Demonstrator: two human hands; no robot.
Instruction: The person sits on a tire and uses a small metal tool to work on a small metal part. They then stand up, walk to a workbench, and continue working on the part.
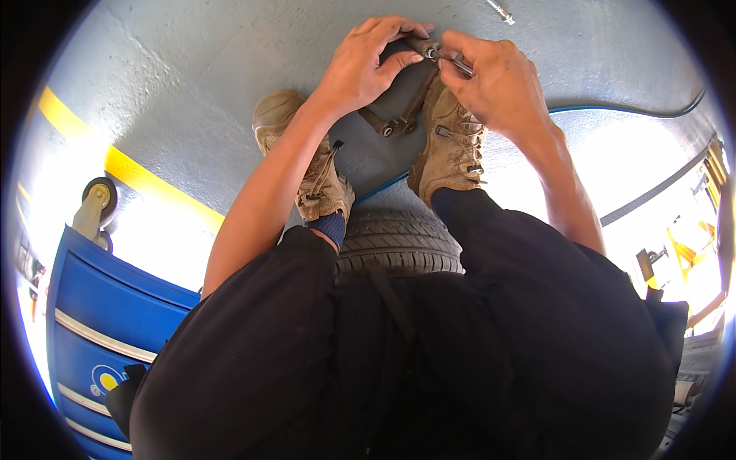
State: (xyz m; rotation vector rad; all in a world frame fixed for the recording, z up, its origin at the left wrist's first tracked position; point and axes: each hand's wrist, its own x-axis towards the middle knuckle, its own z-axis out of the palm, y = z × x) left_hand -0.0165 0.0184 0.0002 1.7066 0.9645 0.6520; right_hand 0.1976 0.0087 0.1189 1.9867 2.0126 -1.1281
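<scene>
Blue drawer cabinet (115,284): qty 1, far L, lower; pale handle strips (103,335), 3 visible. Castors (100,201): qty 2 in view, by cabinet's upper end, 2nd partly hidden. Yellow floor stripe (142,170): qty 1 main run, diag., on grey floor (192,77). Dark trousers (253,360): 1 pr, both legs in view, knees apart. L shoe (318,180): qty 1, tan, laced, partly under L forearm; navy sock (330,225) above it. L hand (368,61): qty 1, thumb & fingers clamped on dark metal part (420,47), qty 1, held out beyond the shoes, upper ctr, its lighter end toward R hand. Jointed dark bars (389,129): 2 arms visible, meeting at a joint, betw. shoes; can't tell if joined to held part. Tyre (399,238): qty 1, black, tread showing, betw. the legs. R shoe (452,149): qty 1, tan, laced, 1 bar arm alongside. Slim metal rod (462,67): qty 1, pinched in R hand (494,80), qty 1, fingers closed on it, tips right at the held part's end. Metal tool (502,11): qty 1, slim, on floor, top edge, cut off by frame. Blue hose (598,107): 2 stretches seen, R of R shoe & betw. shoes. Dark floor strip (655,188): qty 1, R. Yellow equipt (686,245): far R, glare, count unclear
</scene>
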